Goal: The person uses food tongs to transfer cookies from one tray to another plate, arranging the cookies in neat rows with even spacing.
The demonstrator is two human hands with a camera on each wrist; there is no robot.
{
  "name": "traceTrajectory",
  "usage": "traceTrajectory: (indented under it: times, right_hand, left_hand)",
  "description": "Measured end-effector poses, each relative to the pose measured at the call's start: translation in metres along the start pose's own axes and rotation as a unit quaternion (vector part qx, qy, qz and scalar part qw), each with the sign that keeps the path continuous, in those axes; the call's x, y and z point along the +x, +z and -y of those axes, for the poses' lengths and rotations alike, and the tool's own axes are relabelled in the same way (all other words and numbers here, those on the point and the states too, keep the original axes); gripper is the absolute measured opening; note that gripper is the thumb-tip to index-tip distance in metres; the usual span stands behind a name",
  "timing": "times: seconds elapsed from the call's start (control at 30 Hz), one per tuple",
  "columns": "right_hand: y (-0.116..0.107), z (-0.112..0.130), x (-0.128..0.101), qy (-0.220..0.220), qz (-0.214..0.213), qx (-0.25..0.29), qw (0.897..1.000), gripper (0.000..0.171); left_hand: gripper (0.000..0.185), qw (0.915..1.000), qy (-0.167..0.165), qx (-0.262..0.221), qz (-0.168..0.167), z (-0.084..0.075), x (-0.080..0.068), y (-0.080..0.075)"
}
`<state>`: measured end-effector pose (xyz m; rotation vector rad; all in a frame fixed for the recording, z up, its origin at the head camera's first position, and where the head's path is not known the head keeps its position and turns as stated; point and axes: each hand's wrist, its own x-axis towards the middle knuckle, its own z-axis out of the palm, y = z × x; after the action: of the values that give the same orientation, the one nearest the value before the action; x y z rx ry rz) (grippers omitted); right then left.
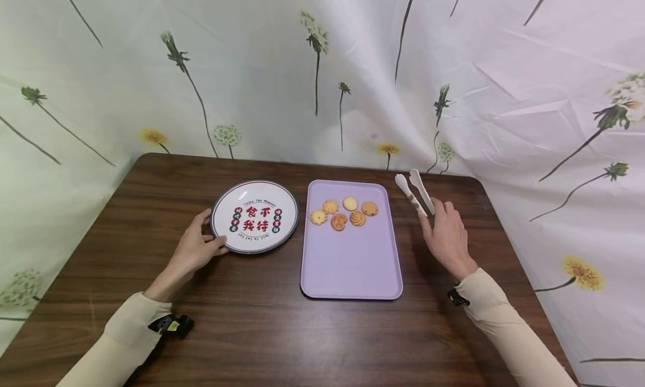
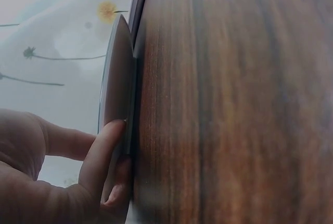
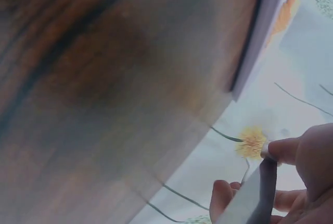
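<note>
Cream sleeves frame the near edge of the dark wood-grain table point(image 1: 262, 331). Left hand point(image 1: 194, 250) rests at the rim of a round white plate point(image 1: 254, 216), thumb and fingers point(image 2: 101, 153) pinching its thin edge. Red Chinese characters "食不我待" sit at its centre under small curved print, perhaps "Enjoy The Moment". Right hand point(image 1: 448, 238) lies on white tongs point(image 1: 415, 191), fingers point(image 3: 221, 198) loosely curled about the handle; their tips show, the hinge end is hidden under the palm. Between them, a smooth lilac rectangular tray point(image 1: 351, 264) with rounded corners carries six golden cookies point(image 1: 344, 212) at its far end.
</note>
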<state>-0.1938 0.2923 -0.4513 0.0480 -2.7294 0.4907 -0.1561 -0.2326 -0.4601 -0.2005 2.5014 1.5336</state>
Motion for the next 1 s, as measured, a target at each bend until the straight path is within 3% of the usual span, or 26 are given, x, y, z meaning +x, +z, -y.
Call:
traceTrajectory:
  times: [0.2,0.37,0.67,1.0]
  right_hand:
    - [-0.01,0.008,0.001,-0.046,-0.008,-0.003,0.999,0.047]
    - [-0.015,0.014,0.0,-0.075,0.012,0.006,0.997,0.043]
    - [-0.006,0.017,-0.006,-0.098,0.069,0.001,0.993,0.043]
    - [0.0,0.018,-0.009,-0.102,0.084,-0.002,0.991,0.046]
  left_hand:
    - [0.084,1.0,0.003,0.001,0.0,-0.001,0.0,-0.001]
    - [0.083,1.0,0.007,0.006,-0.002,-0.001,0.0,-0.001]
    - [0.083,0.9998,0.007,0.015,0.007,0.0,-0.002,0.001]
    - [0.084,0.9996,0.014,0.019,0.012,-0.003,-0.003,0.004]
